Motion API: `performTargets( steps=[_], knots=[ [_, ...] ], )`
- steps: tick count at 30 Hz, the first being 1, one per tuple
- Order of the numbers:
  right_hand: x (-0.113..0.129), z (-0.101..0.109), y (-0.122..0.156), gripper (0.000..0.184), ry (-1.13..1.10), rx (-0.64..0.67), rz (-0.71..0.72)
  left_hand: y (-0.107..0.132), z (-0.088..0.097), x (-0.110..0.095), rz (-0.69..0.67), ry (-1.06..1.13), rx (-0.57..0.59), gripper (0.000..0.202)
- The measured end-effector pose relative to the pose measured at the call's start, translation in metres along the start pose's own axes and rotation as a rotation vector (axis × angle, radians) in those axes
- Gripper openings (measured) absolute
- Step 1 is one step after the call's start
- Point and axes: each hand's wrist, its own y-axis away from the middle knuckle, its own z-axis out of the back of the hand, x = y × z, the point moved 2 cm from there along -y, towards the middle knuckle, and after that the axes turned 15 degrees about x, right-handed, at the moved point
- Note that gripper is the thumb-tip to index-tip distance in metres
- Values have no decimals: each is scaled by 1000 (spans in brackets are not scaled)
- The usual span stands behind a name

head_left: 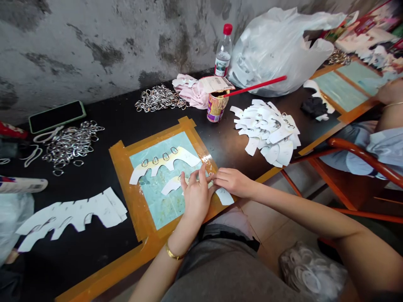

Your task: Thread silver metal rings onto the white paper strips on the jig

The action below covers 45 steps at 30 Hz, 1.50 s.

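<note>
A white scalloped strip (224, 196) lies under my hands at the right edge of a pale green sheet (151, 205). My left hand (197, 193) rests over its middle with fingers apart, covering much of it. Fingers of my right hand (232, 182) are pressed together against the strip's upper edge, beside a small metal ring (211, 175). What lies between those fingertips is hidden. Just above, a second scalloped strip (163, 164) has a yellowish upper edge and several metal rings (155, 160) along it.
Orange-brown tape (127, 201) frames the sheet. Loose rings (71, 144) and stacked white strips (74, 214) lie left; more rings (160, 98) lie behind. A strip pile (270, 130), a cup (216, 109) with a red stick, a bottle (223, 56) and a plastic bag (280, 50) stand right. Another person's arm (390, 111) is far right.
</note>
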Motion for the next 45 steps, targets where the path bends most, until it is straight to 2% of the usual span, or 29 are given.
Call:
performTargets(
  steps=[5, 13, 20, 23, 26, 29, 34, 36, 41, 45],
  knots=[
    [0, -3, 4, 27, 102, -55, 13, 0, 1, 0, 18, -11, 36, 55],
    [3, -2, 5, 20, -98, -55, 87, 0, 1, -1, 33, -13, 96, 51],
    [1, -4, 8, 23, -192, 77, 62, 0, 2, 0, 21, -11, 123, 57],
    [3, -7, 9, 23, -172, 63, 47, -3, 5, 3, -1, -16, 155, 58],
    [9, -11, 10, 26, -87, 23, 3, -7, 8, 6, -38, -10, 180, 59],
    [18, -15, 12, 26, -57, -24, -112, -11, 13, 9, -90, -14, 202, 53],
    [27, -20, 15, 18, -382, -228, -366, -14, 17, 17, -293, -45, 244, 29],
    [27, -23, 16, 16, -469, -290, -438, -15, 17, 20, -327, -52, 233, 21],
    [25, -27, 19, 14, -523, -257, -479, -12, 14, 15, -456, -44, 159, 12],
    [28, -20, 23, 14, -511, -192, -459, -7, 15, 9, -411, -134, 151, 12]
  ],
)
